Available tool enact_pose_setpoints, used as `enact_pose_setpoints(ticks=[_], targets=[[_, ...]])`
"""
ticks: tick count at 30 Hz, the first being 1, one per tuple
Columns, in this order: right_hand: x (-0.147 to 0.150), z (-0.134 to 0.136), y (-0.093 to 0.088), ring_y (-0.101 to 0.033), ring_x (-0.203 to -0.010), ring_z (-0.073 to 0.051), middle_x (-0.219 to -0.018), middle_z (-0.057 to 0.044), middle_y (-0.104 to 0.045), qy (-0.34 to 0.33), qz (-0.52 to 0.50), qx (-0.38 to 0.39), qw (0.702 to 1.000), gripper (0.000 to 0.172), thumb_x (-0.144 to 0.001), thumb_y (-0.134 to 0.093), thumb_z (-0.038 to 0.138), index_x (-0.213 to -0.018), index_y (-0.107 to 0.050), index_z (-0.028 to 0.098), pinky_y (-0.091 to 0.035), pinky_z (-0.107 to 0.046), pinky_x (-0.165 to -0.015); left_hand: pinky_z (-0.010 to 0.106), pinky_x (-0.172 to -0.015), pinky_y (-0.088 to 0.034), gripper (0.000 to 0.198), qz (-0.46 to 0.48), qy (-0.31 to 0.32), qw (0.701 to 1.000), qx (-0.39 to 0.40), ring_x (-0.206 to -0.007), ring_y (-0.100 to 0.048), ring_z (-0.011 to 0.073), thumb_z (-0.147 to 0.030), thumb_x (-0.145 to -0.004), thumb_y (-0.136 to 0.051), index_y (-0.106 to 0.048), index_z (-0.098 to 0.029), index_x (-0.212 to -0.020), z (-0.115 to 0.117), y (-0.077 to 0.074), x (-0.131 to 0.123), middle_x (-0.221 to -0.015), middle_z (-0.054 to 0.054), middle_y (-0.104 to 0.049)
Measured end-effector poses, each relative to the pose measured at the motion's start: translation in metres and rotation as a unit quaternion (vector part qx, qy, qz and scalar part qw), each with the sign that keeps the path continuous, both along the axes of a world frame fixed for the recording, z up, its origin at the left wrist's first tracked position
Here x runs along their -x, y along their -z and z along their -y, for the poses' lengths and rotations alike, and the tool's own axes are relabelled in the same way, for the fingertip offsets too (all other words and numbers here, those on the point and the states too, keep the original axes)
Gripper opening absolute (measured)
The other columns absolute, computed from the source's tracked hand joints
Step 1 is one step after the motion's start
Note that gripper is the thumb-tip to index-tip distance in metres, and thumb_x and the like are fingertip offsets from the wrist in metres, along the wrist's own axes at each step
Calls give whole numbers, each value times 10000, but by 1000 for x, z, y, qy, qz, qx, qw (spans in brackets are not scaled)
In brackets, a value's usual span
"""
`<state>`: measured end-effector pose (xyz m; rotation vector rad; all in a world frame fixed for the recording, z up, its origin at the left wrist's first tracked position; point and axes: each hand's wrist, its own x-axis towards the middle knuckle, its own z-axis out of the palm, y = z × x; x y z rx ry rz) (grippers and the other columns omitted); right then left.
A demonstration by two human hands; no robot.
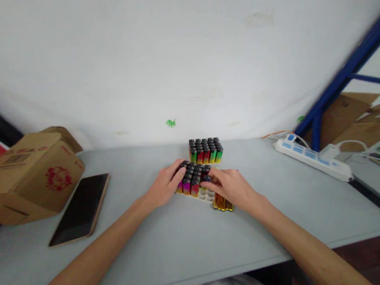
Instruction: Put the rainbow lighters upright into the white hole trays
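Observation:
In the head view, upright lighters [189, 186] with black tops and pink, purple and gold bodies stand in rows in a pale holder [204, 195]. Several round slots at the holder's front right are bare. My left hand [164, 184] is closed against the left side of these lighters, thumb and fingers pressed on them. At the right end of the rows, my right hand [229, 185] pinches a dark-topped lighter [207, 178], its body mostly hidden by the fingers. Below that palm, several gold-coloured lighters [222, 203] lie on the table, partly covered.
Behind stands another block of upright red and green lighters [206, 152]. A tablet [81, 208] and a cardboard box [25, 177] are on the left. A white power strip [312, 158] with cables lies at right, beside a blue metal frame [336, 77]. The wall borders the table's back.

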<state>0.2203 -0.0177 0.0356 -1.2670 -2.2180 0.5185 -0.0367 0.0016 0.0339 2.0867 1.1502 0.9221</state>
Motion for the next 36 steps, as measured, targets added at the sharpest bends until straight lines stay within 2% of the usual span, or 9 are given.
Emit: enact_pose_setpoints(ticks=[7,10,13,17,21,25,29,32,36], targets=[[-10,-2,-10,-557,-606,-187,-692,-29,-677,3,64,16,998,548,-1024,-676,715,-748,-636,243,-332,-311,-620,347,-899,-554,514,-6,2,1000,-2,-992,-721,268,-602,-1094,-383,-685,-202,-1206,-1,0,2,-1072,60,-794],[-31,-3,-24,-602,-681,-194,-765,-30,-705,1,29,-17,999,569,-1153,-439,651,-854,-682,233,-400,-316,-687,339,-885,-556,508,-5,4,1000,3,-972,-721,257,-599,-1102,-381,-688,-208,-1209,-1,0,2,-1057,49,-797],[-52,-4,-33,-671,-853,-227,-949,-68,-745,-9,37,-33,999,503,-1160,-449,608,-1010,-733,221,-483,-346,-817,341,-883,-564,510,-3,4,1000,5,-978,-723,259,-601,-1102,-382,-690,-209,-1212,-1,1,1,-1056,49,-799],[-60,3,-30,-683,-1128,-308,-1265,-136,-716,-52,112,3,992,607,-958,-767,710,-1301,-720,211,-522,-429,-1012,347,-904,-566,512,-3,3,1000,1,-1003,-725,266,-598,-1101,-382,-695,-208,-1211,0,0,1,-1078,57,-799],[-50,14,-24,-659,-1199,-394,-1315,-178,-704,-68,205,25,976,936,-719,-959,734,-1427,-672,193,-502,-516,-1060,344,-912,-559,517,-3,7,1000,9,-1017,-722,267,-601,-1101,-374,-693,-208,-1210,1,-2,0,-1082,59,-799],[-50,16,-26,-651,-1224,-425,-1316,-190,-706,-67,234,33,969,1065,-689,-1011,647,-1562,-594,200,-490,-555,-1076,348,-906,-553,529,-4,5,1000,12,-985,-721,266,-593,-1098,-373,-690,-188,-1224,1,-2,0,-1072,68,-794],[-65,9,-31,-688,-1205,-380,-1300,-145,-709,-67,168,58,982,945,-722,-1024,523,-1536,-635,244,-542,-524,-1076,349,-900,-553,536,0,4,1000,12,-981,-722,271,-600,-1094,-385,-692,-186,-1241,1,-2,0,-1081,72,-797],[-74,2,-35,-698,-1225,-326,-1351,-128,-688,-73,30,57,995,655,-854,-933,456,-1441,-708,274,-605,-494,-1067,355,-904,-551,536,-2,2,1000,13,-977,-720,274,-599,-1097,-378,-689,-188,-1243,0,-1,0,-1071,72,-797],[-71,-10,-31,-706,-1254,-297,-1375,-116,-662,-22,-216,64,974,364,-953,-801,434,-1289,-778,295,-697,-381,-828,352,-886,-548,533,-6,2,1000,7,-975,-718,272,-604,-1094,-376,-683,-190,-1230,-1,0,1,-1066,68,-790]])
